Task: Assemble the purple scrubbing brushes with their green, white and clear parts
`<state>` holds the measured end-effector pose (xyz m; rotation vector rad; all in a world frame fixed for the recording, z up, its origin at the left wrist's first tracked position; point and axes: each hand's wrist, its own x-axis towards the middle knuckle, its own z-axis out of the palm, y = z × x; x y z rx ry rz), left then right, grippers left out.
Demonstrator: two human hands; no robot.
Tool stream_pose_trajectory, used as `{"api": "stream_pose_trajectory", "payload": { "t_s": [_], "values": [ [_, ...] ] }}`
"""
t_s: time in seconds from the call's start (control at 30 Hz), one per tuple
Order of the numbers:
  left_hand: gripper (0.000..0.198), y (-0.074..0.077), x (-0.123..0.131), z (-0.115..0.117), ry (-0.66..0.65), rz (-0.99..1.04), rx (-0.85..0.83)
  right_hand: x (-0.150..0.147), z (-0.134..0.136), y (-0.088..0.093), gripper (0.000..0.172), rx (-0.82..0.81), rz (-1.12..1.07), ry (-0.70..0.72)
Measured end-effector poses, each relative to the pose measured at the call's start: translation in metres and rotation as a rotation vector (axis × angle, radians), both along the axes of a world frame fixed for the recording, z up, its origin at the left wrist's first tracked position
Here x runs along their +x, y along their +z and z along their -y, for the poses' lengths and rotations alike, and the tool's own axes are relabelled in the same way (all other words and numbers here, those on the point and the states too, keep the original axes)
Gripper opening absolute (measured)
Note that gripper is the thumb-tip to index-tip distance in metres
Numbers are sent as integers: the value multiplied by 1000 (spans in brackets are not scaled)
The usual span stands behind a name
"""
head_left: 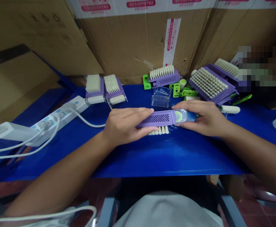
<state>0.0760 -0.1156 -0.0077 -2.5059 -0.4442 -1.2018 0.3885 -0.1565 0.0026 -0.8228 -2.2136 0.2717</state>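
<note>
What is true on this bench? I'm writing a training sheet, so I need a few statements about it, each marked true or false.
1. The left hand and right hand both hold a purple slotted brush. True.
2. The brush's bristles face up toward the camera. False: they face down, showing below the slotted back.
3. A white power strip lies on the blue table top, left of the hands. True.
4. A clear plastic box stands between the hands and the person's body. False: it stands on the table beyond the hands.
</note>
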Motion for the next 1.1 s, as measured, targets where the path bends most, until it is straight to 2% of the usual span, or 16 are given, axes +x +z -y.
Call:
{"api": "stream_pose_trajectory", "payload": {
  "t_s": [1.1],
  "values": [
    [38,1,-1,1,6,-2,-10,0,0,0,39,6,40,-21]
  ]
}}
